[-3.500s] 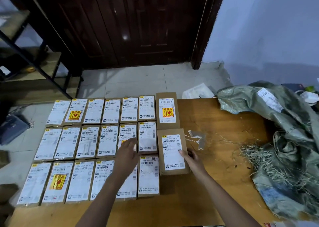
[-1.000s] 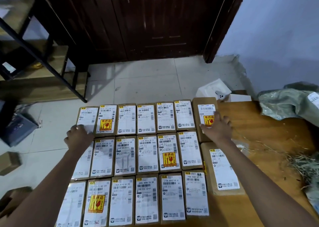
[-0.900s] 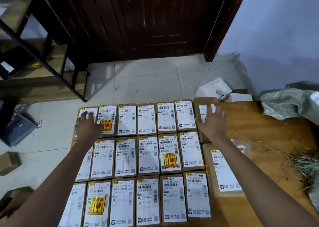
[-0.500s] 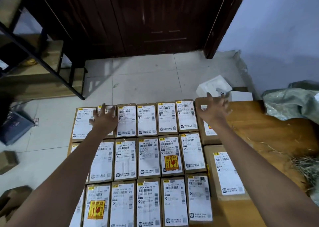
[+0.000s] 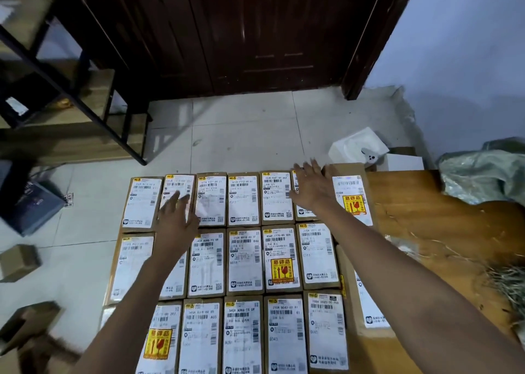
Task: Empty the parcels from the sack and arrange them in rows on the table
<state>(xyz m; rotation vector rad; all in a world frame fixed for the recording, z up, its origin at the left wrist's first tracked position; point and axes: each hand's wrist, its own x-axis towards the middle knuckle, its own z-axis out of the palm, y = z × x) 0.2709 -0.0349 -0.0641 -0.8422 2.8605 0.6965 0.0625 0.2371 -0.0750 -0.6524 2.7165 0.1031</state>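
Brown cardboard parcels with white labels lie in three rows on the wooden table [image 5: 420, 209]; one mid-row parcel [image 5: 244, 260] sits at the centre. My left hand [image 5: 176, 217] lies flat, fingers spread, on the second parcel of the far row. My right hand [image 5: 312, 186] rests flat on the sixth parcel of that row, beside a larger parcel [image 5: 350, 194] with a yellow fragile sticker. A second larger parcel [image 5: 366, 311] lies nearer, partly hidden by my right forearm. The green woven sack [image 5: 483, 172] sits crumpled at the table's right end.
Dry straw [image 5: 508, 282] is scattered on the table by the sack. Beyond the far edge are tiled floor, a dark wooden door [image 5: 241, 32], white boxes [image 5: 358, 146], a black metal shelf frame [image 5: 71, 84] at left, and cardboard boxes [image 5: 20, 263] on the floor.
Both hands have slid rightward along the far row, flat on the parcels; the left went from the row's left end to the second parcel, the right off the big parcel onto the sixth.
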